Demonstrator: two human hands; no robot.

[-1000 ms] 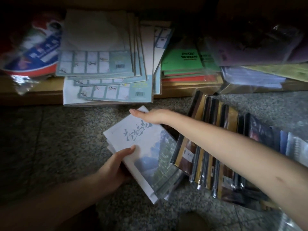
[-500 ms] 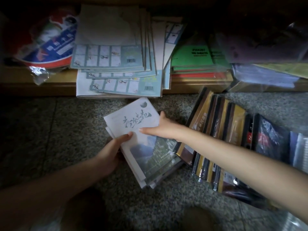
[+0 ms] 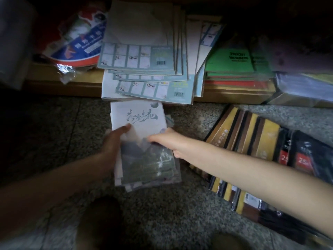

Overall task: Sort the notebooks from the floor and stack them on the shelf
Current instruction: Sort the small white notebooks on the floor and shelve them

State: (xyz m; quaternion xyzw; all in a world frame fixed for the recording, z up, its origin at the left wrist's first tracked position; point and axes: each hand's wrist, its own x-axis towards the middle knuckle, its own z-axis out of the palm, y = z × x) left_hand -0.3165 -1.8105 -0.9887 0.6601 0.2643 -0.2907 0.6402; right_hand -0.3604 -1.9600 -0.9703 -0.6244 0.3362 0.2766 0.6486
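A stack of white notebooks, calligraphy on top, points lengthwise at the shelf, just before its teal-backed notebooks.

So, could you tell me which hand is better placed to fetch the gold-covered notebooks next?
Probably the right hand: the gold-covered notebooks lie beside its forearm, whereas the left hand grips the opposite edge of the white bundle. Both hold it now.

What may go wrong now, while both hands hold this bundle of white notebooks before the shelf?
1. The white notebooks, gripped by the left hand and the right hand, lie unevenly at their near edges; some might slip out.
2. The teal stack overhangs the shelf edge close to them; a bump might knock it down.
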